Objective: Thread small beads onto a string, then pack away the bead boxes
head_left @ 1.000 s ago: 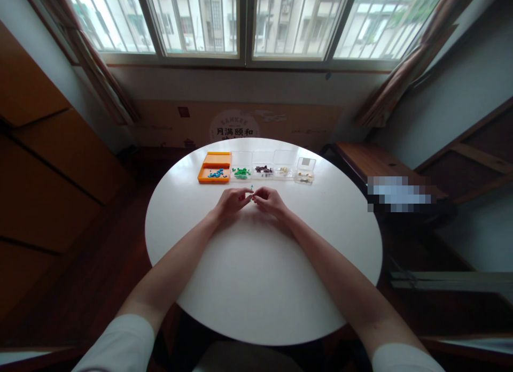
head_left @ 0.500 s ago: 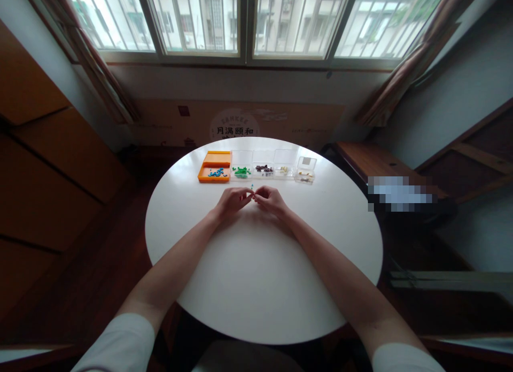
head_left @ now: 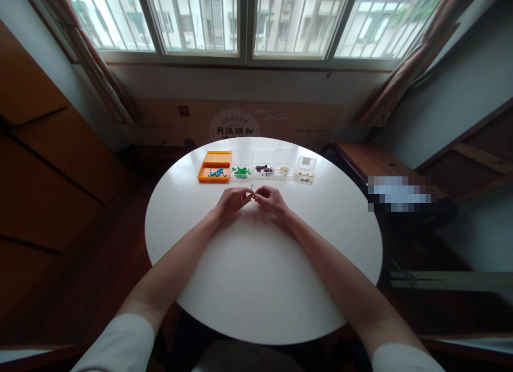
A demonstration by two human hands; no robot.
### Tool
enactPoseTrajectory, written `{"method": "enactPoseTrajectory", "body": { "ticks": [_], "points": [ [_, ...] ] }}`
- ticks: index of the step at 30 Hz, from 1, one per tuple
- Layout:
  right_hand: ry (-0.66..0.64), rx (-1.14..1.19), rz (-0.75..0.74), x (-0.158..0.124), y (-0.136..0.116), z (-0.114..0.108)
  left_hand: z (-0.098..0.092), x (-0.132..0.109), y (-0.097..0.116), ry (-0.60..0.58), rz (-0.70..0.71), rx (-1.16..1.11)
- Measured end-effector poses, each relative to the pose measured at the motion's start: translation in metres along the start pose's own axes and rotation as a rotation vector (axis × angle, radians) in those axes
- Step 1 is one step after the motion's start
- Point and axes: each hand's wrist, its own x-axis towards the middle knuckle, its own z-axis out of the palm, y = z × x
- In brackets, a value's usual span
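Note:
My left hand [head_left: 232,199] and my right hand [head_left: 271,199] meet fingertip to fingertip over the round white table [head_left: 200,243]. Both are closed in a pinch around a tiny blue-green piece [head_left: 252,187] that sticks up between them. Behind them stands a row of small boxes: an orange tray [head_left: 215,167] with blue pieces, then clear boxes with green pieces [head_left: 241,172], dark pieces [head_left: 263,169] and pale pieces [head_left: 284,170]. A separate clear box [head_left: 305,170] holds yellowish bits.
A wide window [head_left: 248,19] with curtains fills the back wall. A wooden bench [head_left: 372,163] stands to the right of the table, wooden cabinets [head_left: 44,147] to the left. A cardboard panel with printed characters [head_left: 234,127] leans under the window.

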Motion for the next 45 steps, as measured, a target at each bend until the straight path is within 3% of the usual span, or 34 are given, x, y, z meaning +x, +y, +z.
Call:
{"method": "enactPoseTrajectory", "body": {
  "ticks": [27,45],
  "points": [
    [-0.003,-0.044,0.001,-0.0002,-0.0004,-0.0002,-0.0056,0.0009,0.0038,0.003,0.045,-0.021],
    [-0.004,-0.067,-0.025,-0.0006,-0.0010,0.0000,-0.0030,-0.0006,0.0044,-0.042,-0.068,0.023]
  ]
}}
